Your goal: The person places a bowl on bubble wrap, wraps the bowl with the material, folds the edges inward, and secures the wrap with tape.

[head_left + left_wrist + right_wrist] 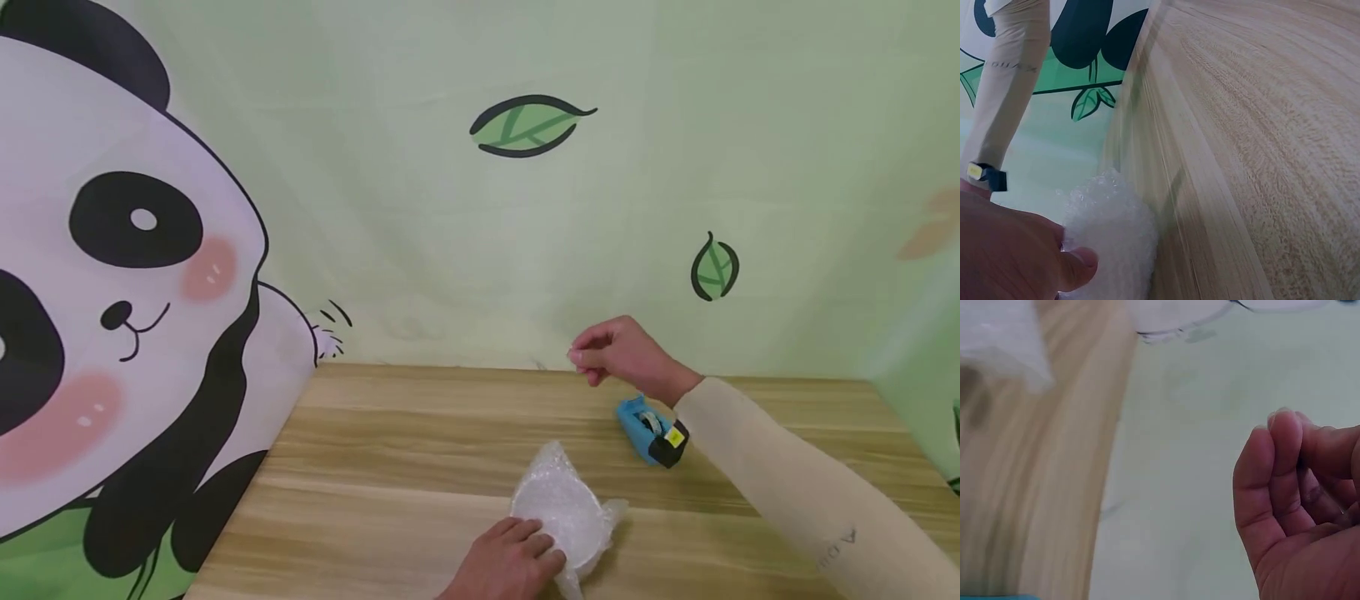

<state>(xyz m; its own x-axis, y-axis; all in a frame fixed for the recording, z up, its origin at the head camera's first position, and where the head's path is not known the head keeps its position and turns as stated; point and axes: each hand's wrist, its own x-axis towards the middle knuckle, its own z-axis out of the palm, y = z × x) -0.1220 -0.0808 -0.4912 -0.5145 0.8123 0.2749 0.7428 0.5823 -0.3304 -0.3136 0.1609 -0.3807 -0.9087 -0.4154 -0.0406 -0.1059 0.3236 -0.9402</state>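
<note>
A round, flat item in bubble wrap [558, 504] lies on the table, loose ends of the wrap sticking out around it. My left hand [513, 558] holds it by its near left side, fingers curled onto the wrap; in the left wrist view a fingertip presses on the bubble wrap [1116, 244]. Raised above the back of the table, my right hand [618, 358] pinches with thumb and fingertips. A tiny pale, clear bit like tape shows at those tips in the head view. Close below that hand stands a blue tape dispenser [641, 433] with a black end.
The wooden table [360, 433] runs back to a pale green cloth backdrop [390, 208] printed with leaves and a large panda [172, 150]. My right forearm, in a beige sleeve [795, 467], reaches across the table's right side.
</note>
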